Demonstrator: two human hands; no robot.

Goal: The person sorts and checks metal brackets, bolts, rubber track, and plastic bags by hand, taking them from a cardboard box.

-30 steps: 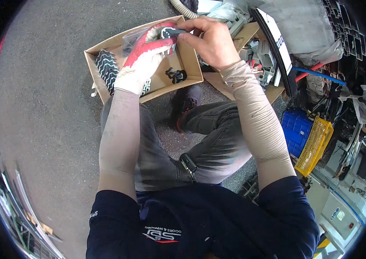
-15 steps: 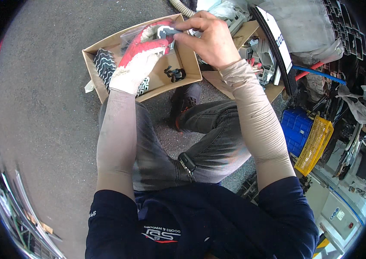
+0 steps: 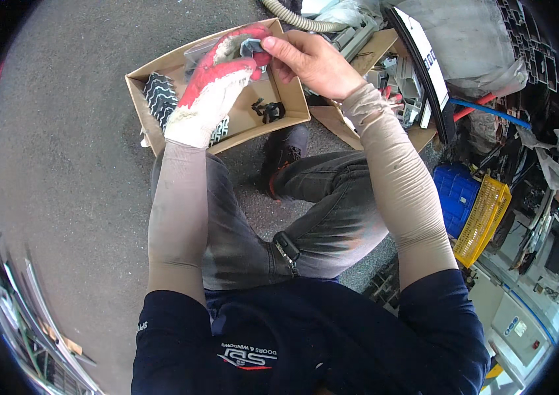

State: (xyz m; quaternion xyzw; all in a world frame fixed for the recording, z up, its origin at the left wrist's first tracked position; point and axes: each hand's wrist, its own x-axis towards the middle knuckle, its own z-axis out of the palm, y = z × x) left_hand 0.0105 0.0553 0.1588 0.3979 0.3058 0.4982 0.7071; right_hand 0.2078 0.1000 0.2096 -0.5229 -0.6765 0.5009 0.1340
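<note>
Left hand (image 3: 213, 79): gloved, curled around small grey piece (image 3: 250, 47) | Right hand (image 3: 319, 66): bare, pinching its edge | Both: above cardboard box (image 3: 294, 99)

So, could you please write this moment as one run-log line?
left hand: gloved, holding small grey part; right hand: bare, at part's edge; cardboard box: black pieces inside

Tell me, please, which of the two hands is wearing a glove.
It is the left hand: a red-and-white glove covers it, whereas the right hand is bare.
</note>
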